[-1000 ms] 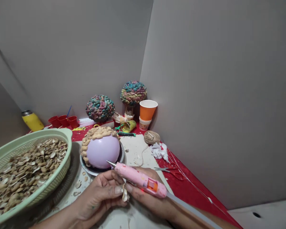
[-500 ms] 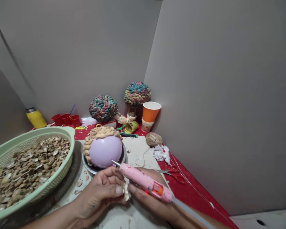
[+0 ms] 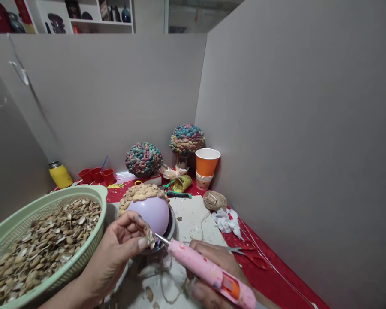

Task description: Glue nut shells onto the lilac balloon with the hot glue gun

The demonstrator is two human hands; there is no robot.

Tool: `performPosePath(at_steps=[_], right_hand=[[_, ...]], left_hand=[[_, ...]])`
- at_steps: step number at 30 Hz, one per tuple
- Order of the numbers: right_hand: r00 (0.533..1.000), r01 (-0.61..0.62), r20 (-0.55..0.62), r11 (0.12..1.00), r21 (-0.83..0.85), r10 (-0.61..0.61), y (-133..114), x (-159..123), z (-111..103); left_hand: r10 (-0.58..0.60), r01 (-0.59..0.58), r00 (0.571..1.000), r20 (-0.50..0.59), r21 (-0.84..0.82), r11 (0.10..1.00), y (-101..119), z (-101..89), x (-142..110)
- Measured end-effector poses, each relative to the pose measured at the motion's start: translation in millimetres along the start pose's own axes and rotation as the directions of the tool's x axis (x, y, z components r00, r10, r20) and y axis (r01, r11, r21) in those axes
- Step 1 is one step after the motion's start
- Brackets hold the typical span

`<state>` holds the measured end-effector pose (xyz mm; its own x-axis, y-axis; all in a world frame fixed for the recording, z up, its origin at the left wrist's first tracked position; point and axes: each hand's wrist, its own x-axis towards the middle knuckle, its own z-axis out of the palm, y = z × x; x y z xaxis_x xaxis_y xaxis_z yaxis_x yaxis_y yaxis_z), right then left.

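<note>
Between the thumb and fingers of my left hand is a peanut shell, its hollow side partly showing. My right hand is wrapped round a pink hot glue gun. The gun's metal nozzle points left, very close to the shell. Just behind my left hand, a lilac balloon rests in a metal bowl. Rows of peanut shells cover its top and left side.
At left stands a green basket of peanut shells. Two coloured shell-covered balls, red cups, a yellow bottle and paper cups line the back. Twine, tissue and scissors lie right.
My view has tilted up. My left hand has raised the shell, moving it left toward the balloon. The glue gun has shifted right and down, its nozzle now beside the shell.
</note>
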<state>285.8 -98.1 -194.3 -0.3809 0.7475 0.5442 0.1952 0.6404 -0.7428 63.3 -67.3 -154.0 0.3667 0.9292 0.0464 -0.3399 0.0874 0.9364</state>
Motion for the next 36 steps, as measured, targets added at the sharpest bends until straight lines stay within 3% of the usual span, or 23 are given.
performPosePath(at_steps=[4,6,9,18,24,29,36], right_hand=[[0.984,0.173,-0.031,0.982,-0.072,-0.175,0.8,1.7,2.2],[0.977,0.196,-0.064,0.974,-0.112,-0.203,3.4,1.7,4.2],[0.971,0.205,-0.095,0.971,-0.125,-0.218,5.2,2.0,6.0],[0.98,0.182,-0.047,0.965,-0.189,-0.194,5.9,0.5,6.4],[0.966,0.213,-0.093,0.95,-0.228,-0.24,7.6,0.4,8.4],[0.983,0.164,-0.043,0.963,-0.215,-0.177,1.5,2.1,4.9],[0.974,0.196,-0.056,0.945,-0.263,-0.217,5.3,0.3,6.7]], left_hand=[[0.048,-0.044,0.998,-0.034,0.106,0.993,-2.6,-1.5,-0.2],[0.05,-0.043,0.998,-0.044,0.138,0.99,-3.2,-2.2,-0.4],[0.053,-0.045,0.997,-0.055,0.147,0.988,-3.4,-3.0,-0.5],[0.099,-0.087,0.994,-0.05,0.209,0.974,-2.4,-2.4,0.1],[0.113,-0.101,0.993,-0.044,0.222,0.97,-3.8,-3.2,0.4],[0.124,-0.106,0.991,-0.057,0.254,0.961,-2.5,-1.1,0.2],[0.136,-0.11,0.989,-0.062,0.311,0.944,-2.1,-0.3,-0.4]])
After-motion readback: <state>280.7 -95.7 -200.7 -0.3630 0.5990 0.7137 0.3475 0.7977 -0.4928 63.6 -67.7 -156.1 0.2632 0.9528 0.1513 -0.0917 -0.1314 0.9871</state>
